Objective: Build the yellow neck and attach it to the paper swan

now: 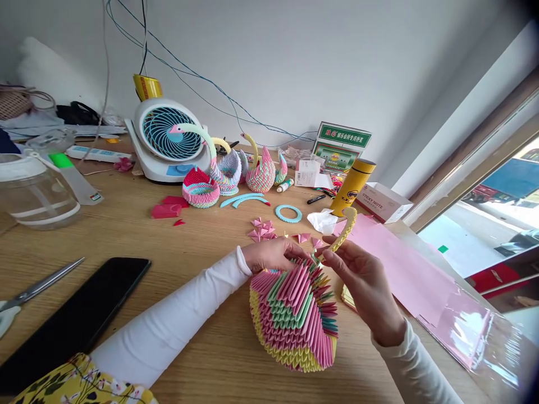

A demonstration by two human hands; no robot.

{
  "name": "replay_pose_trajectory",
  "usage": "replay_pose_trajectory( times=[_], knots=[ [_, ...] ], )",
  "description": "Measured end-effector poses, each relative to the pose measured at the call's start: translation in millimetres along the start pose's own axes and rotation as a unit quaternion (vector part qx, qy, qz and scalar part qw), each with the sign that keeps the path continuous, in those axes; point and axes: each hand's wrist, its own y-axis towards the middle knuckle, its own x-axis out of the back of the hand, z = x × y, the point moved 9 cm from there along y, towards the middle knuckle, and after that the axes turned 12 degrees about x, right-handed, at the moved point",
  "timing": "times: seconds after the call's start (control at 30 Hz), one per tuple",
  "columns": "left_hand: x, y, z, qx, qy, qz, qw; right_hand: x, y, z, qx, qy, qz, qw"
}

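Observation:
In front of me on the table sits a folded-paper swan body (290,320), built from pink, green and yellow pieces. My left hand (272,253) grips its far rim, with some fingertips hidden inside or behind the paper. A curved yellow paper swan neck (346,231) rises from that same rim, pinched near its base between the thumb and fingers of my right hand (362,276). The neck's lower end meets the body between my hands; whether it is seated there I cannot tell. Just beyond lie loose pink folded paper pieces (261,230).
Finished paper swans (261,174) stand at the back beside a white fan (168,140). A blue paper ring (288,214), yellow canister (352,188) and pink paper sheets (391,264) lie ahead and right. Scissors (42,289), a black phone (80,320) and a clear jar (37,193) are left.

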Motion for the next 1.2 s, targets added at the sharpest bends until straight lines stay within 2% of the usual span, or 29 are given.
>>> replay_pose_trajectory(
  times=[0.27, 0.47, 0.8, 1.2],
  knots=[
    [-5, -1, 2, -0.010, -0.036, 0.043, 0.998, -6, -1, 0, -0.002, 0.014, -0.004, 1.000],
    [-4, -2, 3, 0.013, -0.024, 0.023, 0.999, -8, -3, -7, -0.026, 0.034, -0.009, 0.999],
    [2, -7, 1, -0.001, -0.027, -0.028, 0.999, -11, -5, -18, -0.052, 0.042, -0.004, 0.998],
    [0, -8, 8, 0.013, -0.093, -0.015, 0.995, -17, -1, -17, -0.045, 0.044, 0.001, 0.998]
  ],
)
